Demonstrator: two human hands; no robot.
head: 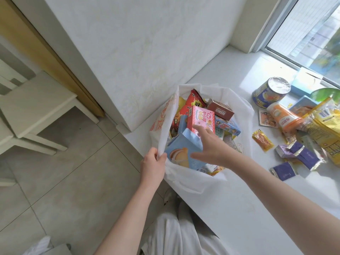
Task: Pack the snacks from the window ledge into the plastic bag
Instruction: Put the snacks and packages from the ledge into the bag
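Plainly, the left grip (153, 162) was clenched on the rim of the white plastic bag (185, 183). It pinched the rim at the 8 o'clock side of the bag's mouth, which gaped wide. The right grip (207, 146) was released, its fingers spread and straight. It reached into the mouth with the thumb and palm against a light-blue box (182, 153), which stood tilted on top of the load. Its forefinger touched a pink box (202, 116) at 12 o'clock of the blue one. A brown box (220, 109) lay deeper in, toward 1 o'clock.

The bag sat on the window ledge (239, 208), near its edge. At 3 o'clock of the bag, snacks lay loose on the ledge:
- a tilted blue tub (270, 92)
- an orange cup (284, 116)
- a yellow pouch (320, 122)
- purple sachets (301, 155)
- a small yellow sachet (263, 140), nearest the bag
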